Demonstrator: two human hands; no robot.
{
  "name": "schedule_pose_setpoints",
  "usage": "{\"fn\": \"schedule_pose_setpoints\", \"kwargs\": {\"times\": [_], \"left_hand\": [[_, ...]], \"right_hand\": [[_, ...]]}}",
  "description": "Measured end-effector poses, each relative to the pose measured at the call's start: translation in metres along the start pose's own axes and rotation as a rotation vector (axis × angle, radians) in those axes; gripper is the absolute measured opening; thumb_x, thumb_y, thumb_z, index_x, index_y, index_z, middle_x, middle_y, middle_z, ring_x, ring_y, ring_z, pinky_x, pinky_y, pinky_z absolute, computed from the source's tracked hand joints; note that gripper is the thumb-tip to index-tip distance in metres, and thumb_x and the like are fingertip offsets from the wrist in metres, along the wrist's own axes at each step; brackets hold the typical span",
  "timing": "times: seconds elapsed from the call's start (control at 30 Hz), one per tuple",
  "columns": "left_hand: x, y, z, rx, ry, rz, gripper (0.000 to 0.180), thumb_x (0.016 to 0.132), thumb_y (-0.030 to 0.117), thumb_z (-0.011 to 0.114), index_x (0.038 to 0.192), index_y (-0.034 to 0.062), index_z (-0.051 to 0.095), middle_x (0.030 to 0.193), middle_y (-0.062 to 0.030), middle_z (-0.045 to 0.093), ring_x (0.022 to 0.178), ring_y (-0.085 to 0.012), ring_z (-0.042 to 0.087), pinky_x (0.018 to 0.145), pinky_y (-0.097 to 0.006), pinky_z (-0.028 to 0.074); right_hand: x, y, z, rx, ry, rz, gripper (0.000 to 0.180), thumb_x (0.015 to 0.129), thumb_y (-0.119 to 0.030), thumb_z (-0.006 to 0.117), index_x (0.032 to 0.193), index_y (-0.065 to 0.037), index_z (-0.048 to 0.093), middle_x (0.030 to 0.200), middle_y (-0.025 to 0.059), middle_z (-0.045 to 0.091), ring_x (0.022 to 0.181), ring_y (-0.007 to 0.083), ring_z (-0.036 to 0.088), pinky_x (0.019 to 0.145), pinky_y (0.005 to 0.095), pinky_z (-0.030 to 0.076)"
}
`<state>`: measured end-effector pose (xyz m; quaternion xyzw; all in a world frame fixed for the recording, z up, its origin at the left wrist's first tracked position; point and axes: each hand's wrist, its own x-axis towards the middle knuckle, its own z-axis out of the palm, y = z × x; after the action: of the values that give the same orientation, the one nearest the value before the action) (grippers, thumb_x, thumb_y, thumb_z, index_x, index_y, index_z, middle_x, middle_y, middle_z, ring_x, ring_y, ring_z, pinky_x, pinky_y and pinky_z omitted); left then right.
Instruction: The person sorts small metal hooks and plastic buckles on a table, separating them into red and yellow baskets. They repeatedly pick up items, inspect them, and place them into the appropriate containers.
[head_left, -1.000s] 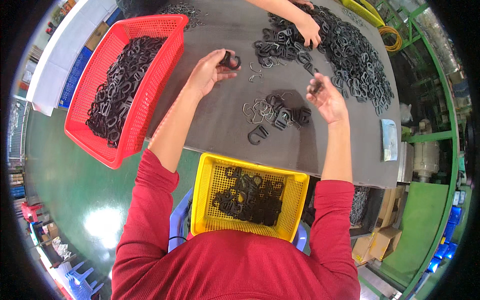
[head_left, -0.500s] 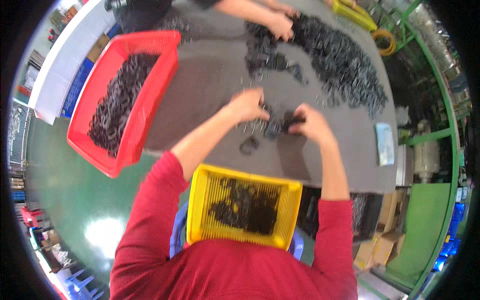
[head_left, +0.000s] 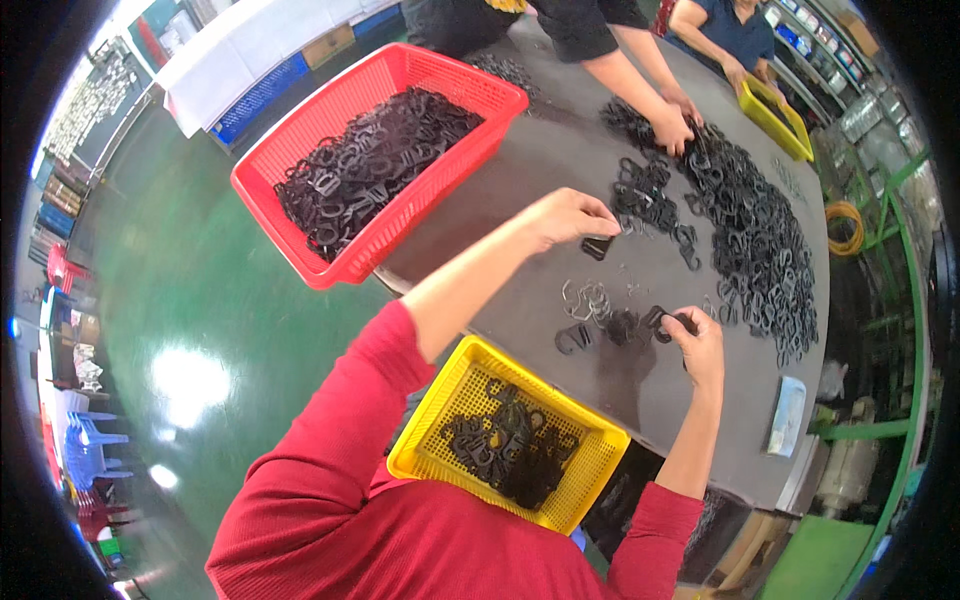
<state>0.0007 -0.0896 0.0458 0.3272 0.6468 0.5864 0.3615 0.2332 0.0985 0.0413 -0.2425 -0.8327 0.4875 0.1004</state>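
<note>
Working: both hands are out over the grey table (head_left: 560, 170), each pinching one black plastic part.
Left hand (head_left: 568, 215): fingers closed on a small black buckle (head_left: 598, 246), held just above the table, beside the near edge of the scattered pile.
Right hand (head_left: 697, 340): fingers closed on a black ring (head_left: 660, 322), touching a small heap of like parts (head_left: 615, 325).
Hands: well apart, one part each.
Wire clips (head_left: 585, 297): a few thin metal loops lie between the two hands, flat on the table.
Big pile (head_left: 750, 240): loose black rings spread across the far right of the table.
Yellow basket (head_left: 440, 420): at the person's lap, partly filled with black parts.
Red basket (head_left: 300, 230): at the left edge of the table, heaped with the same.
Co-worker: another person's hand (head_left: 672, 128) sorts in the pile on the far side.
Doing it well: I judge it best to keep each pinch on the rim of a part, lift it clear of its neighbours so none tangle, and bring the hands together over bare table.
</note>
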Motion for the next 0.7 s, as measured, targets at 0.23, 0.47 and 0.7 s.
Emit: {"fn": "schedule_pose_setpoints", "kwargs": {"times": [0.23, 0.47, 0.7], "left_hand": [[-0.095, -0.01, 0.001, -0.793, 0.02, -0.387, 0.02, 0.089, 0.024, 0.059, 0.101, 0.0072, 0.058, 0.087, -0.0007, 0.06, 0.068, -0.0075, 0.054, 0.055, -0.024, 0.046], [-0.099, -0.027, 0.066, 0.755, 0.044, 0.02, 0.042, 0.075, 0.028, 0.07, 0.105, 0.0028, 0.057, 0.078, -0.0122, 0.062, 0.067, -0.0263, 0.062, 0.063, -0.037, 0.049], [-0.104, -0.033, 0.077, 0.8, 0.016, -0.056, 0.038, 0.07, 0.028, 0.075, 0.093, 0.0036, 0.057, 0.084, -0.0144, 0.064, 0.082, -0.0313, 0.062, 0.072, -0.041, 0.048]], "right_hand": [[-0.074, -0.061, 0.052, -0.088, -0.536, -0.235, 0.033, 0.072, -0.026, 0.074, 0.095, -0.005, 0.062, 0.087, 0.0079, 0.06, 0.075, 0.0177, 0.058, 0.071, 0.0314, 0.047], [-0.017, -0.009, 0.06, -0.57, 0.073, -0.147, 0.041, 0.07, -0.024, 0.074, 0.104, -0.007, 0.06, 0.097, 0.009, 0.054, 0.09, 0.0254, 0.056, 0.078, 0.0356, 0.047], [-0.007, -0.01, 0.069, -0.522, 0.094, -0.186, 0.027, 0.073, -0.022, 0.073, 0.092, -0.005, 0.064, 0.091, 0.0102, 0.06, 0.087, 0.0269, 0.059, 0.076, 0.0377, 0.047]]}}
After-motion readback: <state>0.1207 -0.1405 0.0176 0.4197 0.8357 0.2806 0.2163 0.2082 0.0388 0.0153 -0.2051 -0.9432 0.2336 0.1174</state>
